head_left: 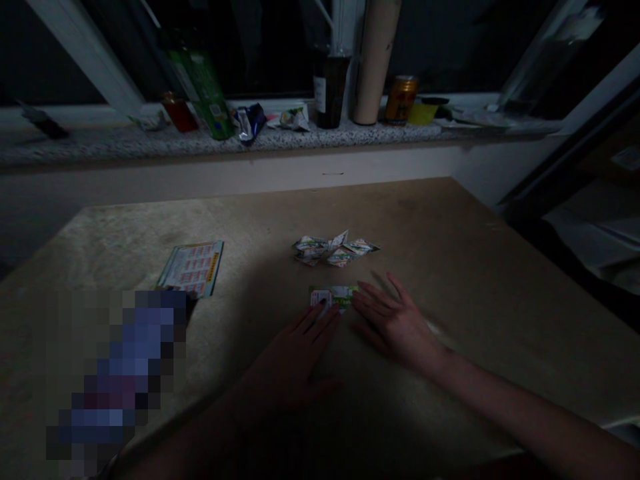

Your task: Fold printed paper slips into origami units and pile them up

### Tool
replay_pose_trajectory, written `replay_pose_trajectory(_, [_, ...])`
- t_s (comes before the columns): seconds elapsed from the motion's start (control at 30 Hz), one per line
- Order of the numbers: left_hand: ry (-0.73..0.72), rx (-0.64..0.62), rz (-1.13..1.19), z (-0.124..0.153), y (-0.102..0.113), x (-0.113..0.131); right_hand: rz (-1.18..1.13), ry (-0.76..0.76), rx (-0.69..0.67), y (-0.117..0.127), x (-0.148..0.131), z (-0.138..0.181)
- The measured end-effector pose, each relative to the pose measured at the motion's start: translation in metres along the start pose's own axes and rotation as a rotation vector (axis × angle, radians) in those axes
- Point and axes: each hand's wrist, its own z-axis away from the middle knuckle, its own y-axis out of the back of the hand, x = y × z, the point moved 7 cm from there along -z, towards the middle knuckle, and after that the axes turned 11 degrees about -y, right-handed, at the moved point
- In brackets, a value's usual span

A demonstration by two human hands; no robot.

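On the tabletop before me lies a small piece of printed paper, flat, with green and white areas. The fingers of my left hand are stretched out and rest over its lower left part. From the other side, my right hand reaches to its right end, fingertips at the edge and fingers spread. Just beyond the paper sits a group of folded printed paper pieces with pointed corners. Shadow makes the underside of both hands hard to see.
To the left lies a printed card or sheet, beside a pixelated blue object. Along the stone windowsill stand a green bottle or can, a dark bottle, a cardboard tube and a gold can.
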Motion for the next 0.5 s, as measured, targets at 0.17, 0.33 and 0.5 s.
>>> replay_pose_trajectory(0.17, [0.009, -0.025, -0.004, -0.0004, 0.0015, 0.0008, 0.024, -0.027, 0.023, 0.0015, 0.0008, -0.0009])
replay_pose_trajectory(0.33, [0.005, 0.002, 0.008, 0.0007, 0.0014, 0.0006, 0.025, -0.072, 0.04, 0.003, 0.0066, -0.0026])
replay_pose_trajectory(0.5, [0.006, 0.007, 0.017, 0.0018, -0.0008, -0.0006, -0.003, -0.062, 0.039, 0.0022, 0.0081, -0.0038])
